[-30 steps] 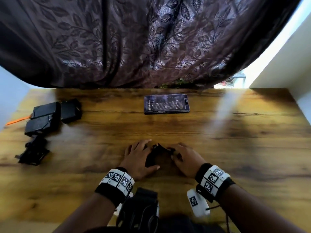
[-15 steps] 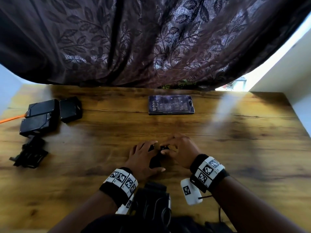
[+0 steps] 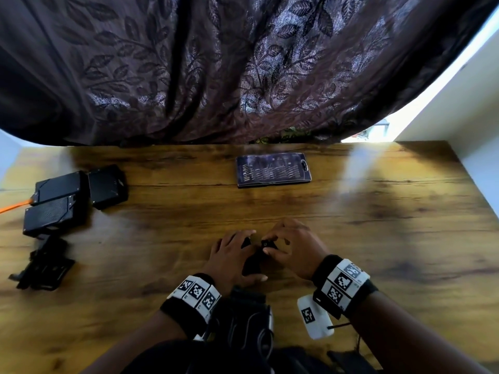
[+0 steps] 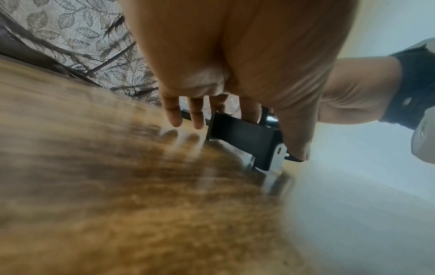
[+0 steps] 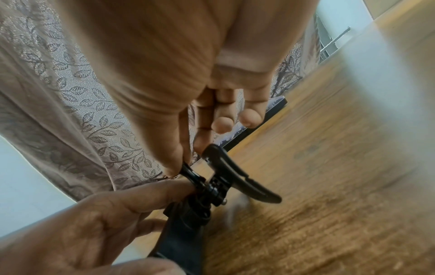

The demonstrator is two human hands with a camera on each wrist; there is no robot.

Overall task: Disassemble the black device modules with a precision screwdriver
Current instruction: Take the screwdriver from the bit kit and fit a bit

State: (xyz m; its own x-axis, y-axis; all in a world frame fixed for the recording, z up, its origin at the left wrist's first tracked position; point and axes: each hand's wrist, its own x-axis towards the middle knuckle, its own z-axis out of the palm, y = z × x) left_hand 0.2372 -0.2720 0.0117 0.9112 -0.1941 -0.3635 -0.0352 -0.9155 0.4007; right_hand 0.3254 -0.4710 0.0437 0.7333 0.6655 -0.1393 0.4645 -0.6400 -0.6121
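Observation:
A small black device module (image 3: 253, 261) stands on the wooden table (image 3: 378, 238) near the front edge, between both hands. My left hand (image 3: 232, 259) grips its body (image 4: 244, 137) between thumb and fingers. My right hand (image 3: 290, 248) pinches a black curved clip part (image 5: 237, 174) at the module's top with thumb and forefinger (image 5: 200, 141). Several more black modules (image 3: 73, 195) lie at the table's left side, one with an orange strip (image 3: 13, 207). A dark screwdriver bit case (image 3: 273, 170) lies shut at the back centre. No screwdriver shows in either hand.
A black bracket-like part (image 3: 43, 265) lies at the left near the modules. A dark leaf-patterned curtain (image 3: 216, 68) hangs behind the table's far edge. A white wall (image 3: 459, 103) borders the right side. Bare wood spreads to the right of my hands.
My right hand rose from the module's side to pinch the clip at its top. The head view shifted slightly; the left hand kept its hold.

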